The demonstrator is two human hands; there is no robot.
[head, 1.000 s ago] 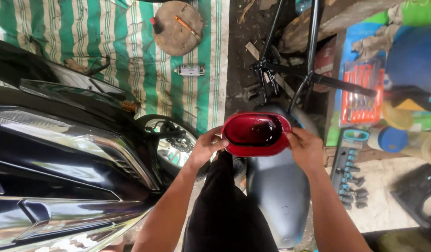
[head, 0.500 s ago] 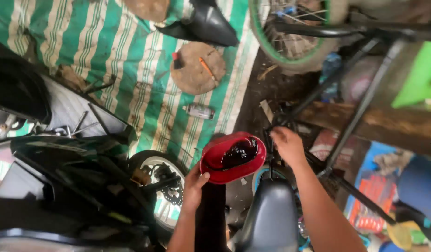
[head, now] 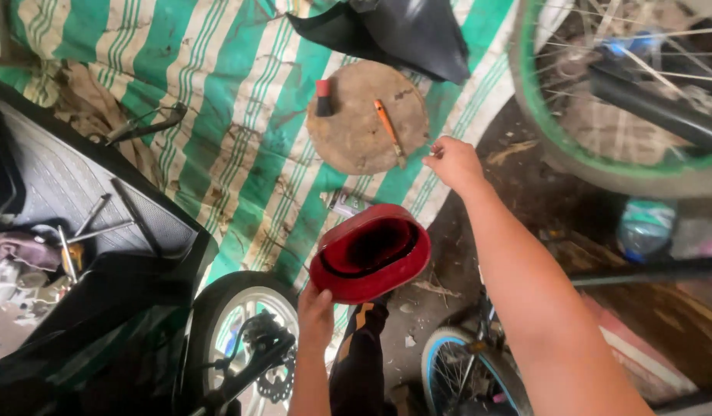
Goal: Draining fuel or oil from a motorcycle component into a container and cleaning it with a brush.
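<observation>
My left hand [head: 316,314] grips the near rim of a red plastic lamp cover [head: 370,253], a hollow oval shell held up in front of me. My right hand [head: 453,163] is stretched out beyond it, fingers loosely curled and holding nothing I can see, close to the right edge of a round brown wooden disc [head: 366,117] on the ground. An orange-handled screwdriver [head: 388,131] and a small red-capped tool [head: 324,98] lie on that disc. A small silver spray can [head: 345,203] lies on the tarp just behind the lamp cover.
A green and white striped tarp [head: 225,108] covers the ground. A black scooter's footboard [head: 71,200] with metal tools is at left, its front wheel [head: 240,339] below. A green-rimmed bicycle wheel [head: 602,115] stands upper right, a black panel [head: 394,35] at top, a blue-rimmed wheel [head: 456,377] near my leg.
My right hand has let go of the red cover and reached out toward the wooden disc. My left hand alone holds the cover now. My view has moved closer to the tarp.
</observation>
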